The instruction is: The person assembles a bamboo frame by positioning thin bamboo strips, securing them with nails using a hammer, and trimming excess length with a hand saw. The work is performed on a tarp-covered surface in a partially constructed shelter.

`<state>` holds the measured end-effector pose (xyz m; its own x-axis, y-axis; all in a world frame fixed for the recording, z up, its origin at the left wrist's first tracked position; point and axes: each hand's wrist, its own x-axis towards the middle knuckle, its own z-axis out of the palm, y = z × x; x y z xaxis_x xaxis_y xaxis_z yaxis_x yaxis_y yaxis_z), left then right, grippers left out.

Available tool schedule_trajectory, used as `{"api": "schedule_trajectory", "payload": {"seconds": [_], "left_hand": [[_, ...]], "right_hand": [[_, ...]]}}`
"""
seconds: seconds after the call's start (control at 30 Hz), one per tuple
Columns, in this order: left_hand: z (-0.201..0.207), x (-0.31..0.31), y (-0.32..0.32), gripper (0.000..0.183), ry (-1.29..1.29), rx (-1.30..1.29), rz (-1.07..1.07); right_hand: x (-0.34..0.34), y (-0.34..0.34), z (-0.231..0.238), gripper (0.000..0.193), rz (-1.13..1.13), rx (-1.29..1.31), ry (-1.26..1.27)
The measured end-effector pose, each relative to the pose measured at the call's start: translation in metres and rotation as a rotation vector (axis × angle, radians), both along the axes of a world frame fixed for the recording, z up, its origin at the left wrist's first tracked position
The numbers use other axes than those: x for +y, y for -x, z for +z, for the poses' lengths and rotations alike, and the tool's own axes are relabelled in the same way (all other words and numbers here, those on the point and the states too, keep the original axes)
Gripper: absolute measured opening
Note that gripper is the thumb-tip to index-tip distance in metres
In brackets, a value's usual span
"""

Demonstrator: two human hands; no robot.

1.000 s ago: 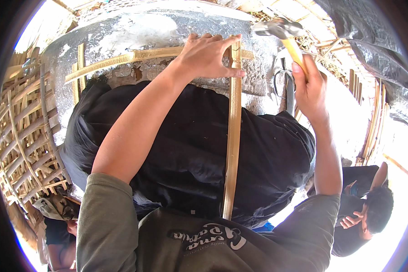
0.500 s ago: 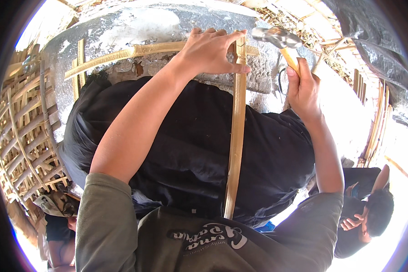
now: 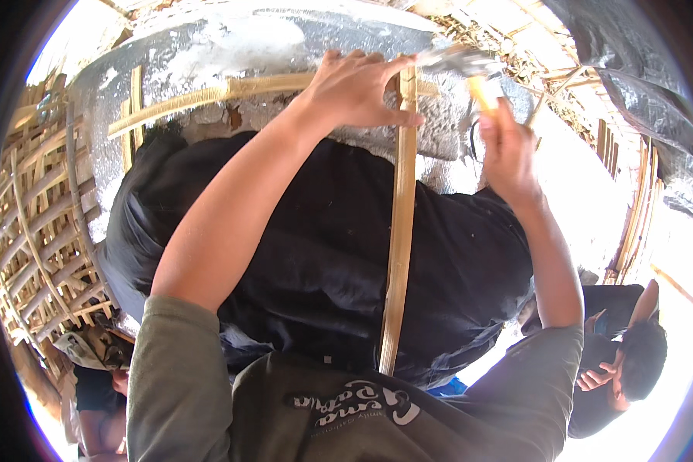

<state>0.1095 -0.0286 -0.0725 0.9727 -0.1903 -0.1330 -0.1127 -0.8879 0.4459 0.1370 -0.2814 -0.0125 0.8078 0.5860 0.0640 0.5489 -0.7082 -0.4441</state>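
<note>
My left hand (image 3: 354, 88) presses the top of an upright bamboo strip (image 3: 398, 223) against a grey rough wall (image 3: 231, 46), where it crosses a horizontal bamboo strip (image 3: 208, 96). My right hand (image 3: 507, 150) grips the yellow handle of a hammer (image 3: 470, 65), whose blurred metal head is close to the strip's top, just right of my left thumb. A black plastic sheet (image 3: 323, 254) hangs over the wall behind the upright strip.
A woven bamboo lattice (image 3: 38, 231) stands at the left. More bamboo poles (image 3: 639, 223) lean at the right. A person in dark clothes (image 3: 624, 362) crouches at the lower right, and another person (image 3: 92, 369) is at the lower left.
The hammer has swung left and down toward the top of the upright strip, its head now blurred. My left hand has stayed on the strip.
</note>
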Motion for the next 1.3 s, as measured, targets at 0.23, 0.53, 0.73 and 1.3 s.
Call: {"api": "schedule_trajectory", "payload": {"seconds": [0.23, 0.53, 0.73, 1.3], "left_hand": [[-0.003, 0.002, -0.005, 0.114, 0.001, -0.023, 0.012], [-0.003, -0.001, -0.003, 0.12, -0.019, 0.019, 0.004], [-0.004, 0.001, -0.005, 0.119, -0.016, -0.008, 0.016], [-0.011, -0.001, -0.002, 0.107, 0.02, -0.052, 0.026]], "right_hand": [[0.007, -0.009, 0.014, 0.02, -0.056, 0.071, 0.078], [0.002, -0.004, -0.004, 0.02, -0.082, 0.069, -0.005], [0.01, -0.005, 0.014, 0.019, -0.131, 0.148, 0.063], [0.002, 0.002, 0.0, 0.022, -0.177, -0.1, -0.139]]}}
